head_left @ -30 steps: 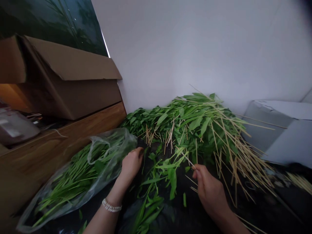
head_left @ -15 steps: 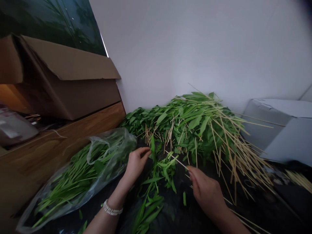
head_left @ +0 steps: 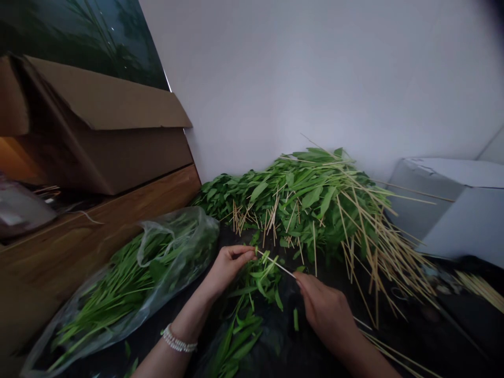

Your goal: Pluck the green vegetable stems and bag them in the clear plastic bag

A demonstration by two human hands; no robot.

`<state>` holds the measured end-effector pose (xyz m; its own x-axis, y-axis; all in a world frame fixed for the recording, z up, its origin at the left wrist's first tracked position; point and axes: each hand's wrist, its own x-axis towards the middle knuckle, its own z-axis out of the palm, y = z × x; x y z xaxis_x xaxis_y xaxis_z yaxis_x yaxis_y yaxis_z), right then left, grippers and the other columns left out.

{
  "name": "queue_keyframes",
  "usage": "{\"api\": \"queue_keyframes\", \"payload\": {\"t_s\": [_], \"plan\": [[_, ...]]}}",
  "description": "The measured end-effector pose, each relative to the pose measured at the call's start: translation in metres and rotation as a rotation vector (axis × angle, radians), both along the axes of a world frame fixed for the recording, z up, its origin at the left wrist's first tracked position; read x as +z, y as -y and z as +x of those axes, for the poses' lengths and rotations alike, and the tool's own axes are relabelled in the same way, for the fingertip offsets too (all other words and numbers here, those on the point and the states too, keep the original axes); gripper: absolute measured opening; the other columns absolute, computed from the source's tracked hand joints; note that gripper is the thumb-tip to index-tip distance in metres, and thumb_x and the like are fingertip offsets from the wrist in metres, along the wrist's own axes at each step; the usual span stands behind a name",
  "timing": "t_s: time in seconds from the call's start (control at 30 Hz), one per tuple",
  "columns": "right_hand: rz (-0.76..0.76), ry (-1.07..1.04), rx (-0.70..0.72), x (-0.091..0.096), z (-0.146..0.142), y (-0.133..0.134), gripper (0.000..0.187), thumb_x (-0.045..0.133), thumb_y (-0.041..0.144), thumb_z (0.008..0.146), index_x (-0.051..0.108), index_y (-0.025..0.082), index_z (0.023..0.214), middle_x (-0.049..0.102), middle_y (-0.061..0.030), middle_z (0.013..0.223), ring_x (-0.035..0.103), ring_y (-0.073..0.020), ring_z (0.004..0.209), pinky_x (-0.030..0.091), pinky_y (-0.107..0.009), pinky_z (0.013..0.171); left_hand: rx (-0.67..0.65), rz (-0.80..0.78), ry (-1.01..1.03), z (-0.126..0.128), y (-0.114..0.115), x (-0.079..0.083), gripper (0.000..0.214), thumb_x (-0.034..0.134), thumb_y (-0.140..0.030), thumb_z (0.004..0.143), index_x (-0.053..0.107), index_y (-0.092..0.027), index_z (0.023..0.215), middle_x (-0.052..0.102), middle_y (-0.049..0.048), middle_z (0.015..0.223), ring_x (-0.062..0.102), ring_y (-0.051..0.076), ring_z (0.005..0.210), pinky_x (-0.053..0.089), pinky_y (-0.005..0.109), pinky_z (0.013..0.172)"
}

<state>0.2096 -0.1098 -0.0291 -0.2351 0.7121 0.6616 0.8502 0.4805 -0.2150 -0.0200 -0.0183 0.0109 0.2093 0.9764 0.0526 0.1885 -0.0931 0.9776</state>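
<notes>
My right hand (head_left: 325,310) pinches the near end of a thin bamboo skewer (head_left: 275,264) that points up and to the left, with green leaves (head_left: 262,275) threaded along it. My left hand (head_left: 228,264), with a beaded bracelet on its wrist, pinches a leaf at the skewer's far tip. Both hands hover low over a dark plastic sheet (head_left: 413,341). More loose green leaves (head_left: 234,341) lie on the sheet under my wrists.
A big heap of skewered greens (head_left: 323,202) lies against the white wall. At left a clear plastic bag of greens (head_left: 126,278) rests beside a wooden ledge (head_left: 98,226) bearing a cardboard box (head_left: 106,131). A white box (head_left: 452,205) stands at right.
My left hand left the bag's edge, moved right and took hold at the skewer's tip. My right hand shifted left and slightly nearer with the skewer; the leaves now bunch between both hands.
</notes>
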Motion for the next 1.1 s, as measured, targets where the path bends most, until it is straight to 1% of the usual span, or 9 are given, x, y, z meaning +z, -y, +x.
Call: {"api": "queue_keyframes", "payload": {"t_s": [0.07, 0.1, 0.17, 0.23, 0.37, 0.47, 0.67, 0.93, 1.1], "plan": [[-0.016, 0.004, 0.000, -0.0001, -0.0003, 0.0003, 0.030, 0.031, 0.013, 0.095, 0.059, 0.016, 0.107, 0.070, -0.0058, 0.086, 0.070, -0.0158, 0.076, 0.052, -0.023, 0.065, -0.020, -0.101, 0.122, 0.0016, 0.0022, -0.0008, 0.031, 0.076, -0.040, 0.070, 0.076, -0.014, 0.088, 0.073, 0.0049, 0.073, 0.054, 0.009, 0.054, 0.039, 0.020, 0.053], [-0.023, 0.005, -0.001, -0.0003, -0.0003, 0.0003, 0.031, 0.031, 0.013, 0.095, 0.059, 0.016, 0.108, 0.070, -0.0059, 0.086, 0.070, -0.0160, 0.076, 0.052, -0.024, 0.065, -0.023, -0.129, 0.171, 0.0018, 0.0028, -0.0015, 0.032, 0.078, -0.040, 0.068, 0.076, -0.014, 0.087, 0.073, 0.0047, 0.073, 0.053, 0.008, 0.053, 0.038, 0.019, 0.053], [-0.029, 0.008, -0.002, -0.0009, -0.0003, 0.0001, 0.031, 0.031, 0.013, 0.095, 0.059, 0.016, 0.108, 0.070, -0.0060, 0.086, 0.070, -0.0162, 0.076, 0.052, -0.024, 0.065, -0.021, -0.164, 0.246, 0.0013, 0.0028, -0.0031, 0.032, 0.080, -0.039, 0.066, 0.076, -0.014, 0.086, 0.072, 0.0046, 0.073, 0.053, 0.008, 0.055, 0.039, 0.019, 0.054], [-0.025, 0.017, -0.002, -0.0015, -0.0002, -0.0003, 0.031, 0.031, 0.013, 0.095, 0.059, 0.016, 0.108, 0.070, -0.0062, 0.086, 0.070, -0.0165, 0.075, 0.052, -0.024, 0.064, -0.009, -0.176, 0.273, 0.0005, 0.0018, -0.0046, 0.033, 0.081, -0.039, 0.065, 0.076, -0.014, 0.086, 0.071, 0.0048, 0.072, 0.054, 0.008, 0.055, 0.039, 0.019, 0.054], [-0.024, 0.029, -0.002, -0.0023, -0.0003, -0.0006, 0.032, 0.031, 0.013, 0.095, 0.060, 0.016, 0.108, 0.070, -0.0057, 0.083, 0.070, -0.0163, 0.072, 0.051, -0.024, 0.062, -0.009, -0.177, 0.270, 0.0002, 0.0011, -0.0052, 0.032, 0.082, -0.038, 0.065, 0.076, -0.014, 0.084, 0.071, 0.0041, 0.071, 0.052, 0.007, 0.053, 0.037, 0.018, 0.052], [-0.026, 0.032, 0.002, -0.0027, -0.0008, -0.0002, 0.032, 0.031, 0.013, 0.095, 0.060, 0.015, 0.108, 0.069, -0.0057, 0.083, 0.070, -0.0165, 0.071, 0.052, -0.024, 0.062, -0.014, -0.193, 0.282, 0.0007, 0.0022, -0.0037, 0.030, 0.082, -0.037, 0.064, 0.076, -0.015, 0.083, 0.071, 0.0034, 0.071, 0.054, 0.007, 0.054, 0.039, 0.018, 0.053], [-0.013, 0.025, 0.003, -0.0054, -0.0017, -0.0004, 0.034, 0.029, 0.012, 0.095, 0.060, 0.014, 0.110, 0.069, -0.0060, 0.082, 0.069, -0.0154, 0.070, 0.052, -0.023, 0.064, 0.017, -0.128, 0.243, 0.0012, 0.0034, 0.0001, 0.028, 0.082, -0.036, 0.064, 0.077, -0.014, 0.080, 0.070, 0.0030, 0.067, 0.054, 0.008, 0.056, 0.040, 0.018, 0.055], [-0.038, 0.010, -0.002, -0.0045, -0.0010, 0.0000, 0.033, 0.030, 0.013, 0.094, 0.060, 0.015, 0.109, 0.069, -0.0053, 0.081, 0.069, -0.0147, 0.069, 0.051, -0.022, 0.065, 0.040, -0.111, 0.231, 0.0028, 0.0056, 0.0032, 0.028, 0.083, -0.035, 0.061, 0.076, -0.014, 0.078, 0.070, 0.0033, 0.067, 0.057, 0.010, 0.059, 0.043, 0.020, 0.058], [-0.021, 0.010, -0.004, -0.0056, -0.0007, -0.0001, 0.033, 0.030, 0.012, 0.094, 0.060, 0.016, 0.108, 0.069, -0.0056, 0.082, 0.069, -0.0142, 0.070, 0.050, -0.022, 0.065, 0.062, -0.127, 0.247, 0.0025, 0.0046, 0.0031, 0.028, 0.083, -0.036, 0.062, 0.076, -0.014, 0.078, 0.070, 0.0029, 0.067, 0.055, 0.009, 0.055, 0.041, 0.019, 0.054]]}}
